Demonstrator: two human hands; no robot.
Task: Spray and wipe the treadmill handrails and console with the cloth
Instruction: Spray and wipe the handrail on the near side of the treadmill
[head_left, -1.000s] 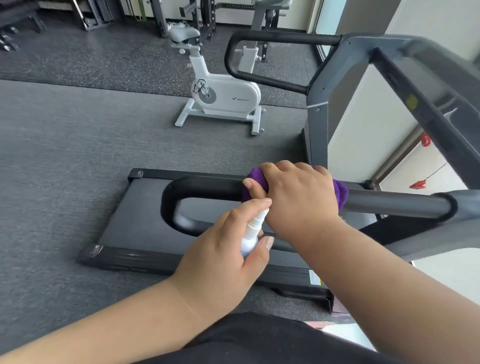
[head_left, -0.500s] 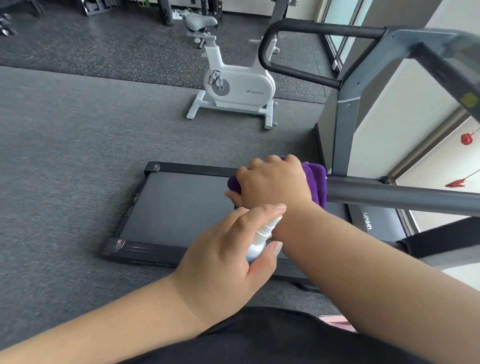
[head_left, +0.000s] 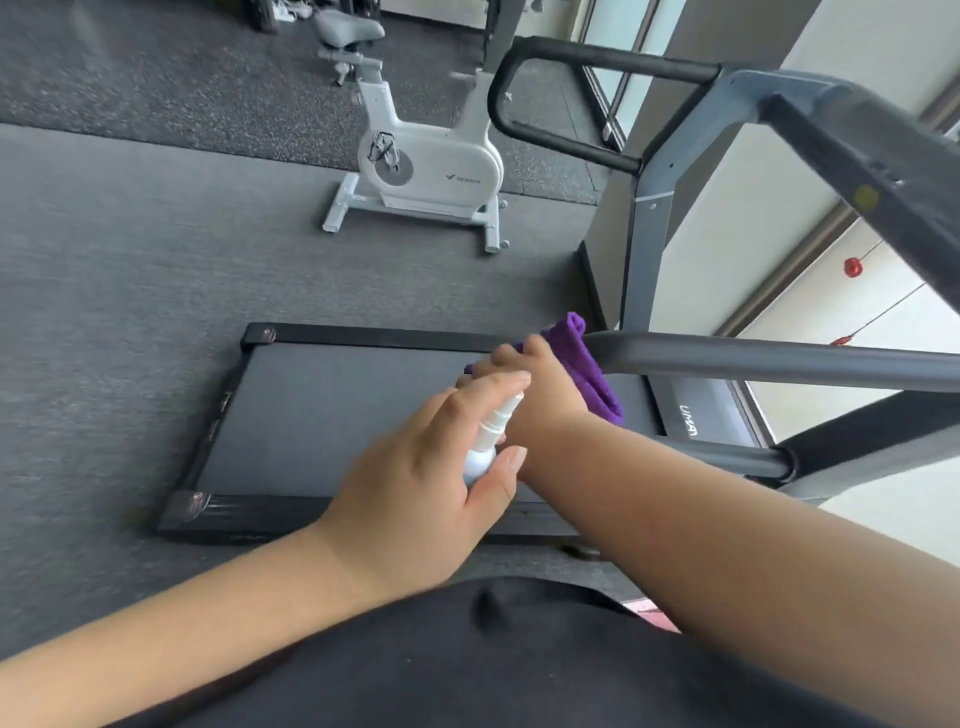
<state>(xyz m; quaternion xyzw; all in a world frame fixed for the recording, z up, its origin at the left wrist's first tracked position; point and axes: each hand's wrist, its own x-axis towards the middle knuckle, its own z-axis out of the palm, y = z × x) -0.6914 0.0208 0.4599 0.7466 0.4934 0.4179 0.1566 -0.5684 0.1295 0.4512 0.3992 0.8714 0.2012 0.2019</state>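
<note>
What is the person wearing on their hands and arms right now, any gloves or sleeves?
No gloves: the left hand and right hand are bare. Both forearms are bare as far as the frame shows, with no sleeve, watch or ring in view. A black garment covers the torso at the bottom of the view.

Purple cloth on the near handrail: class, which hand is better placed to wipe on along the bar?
The right hand: it grips the purple cloth wrapped on the handrail. The left hand holds the spray bottle.
</note>
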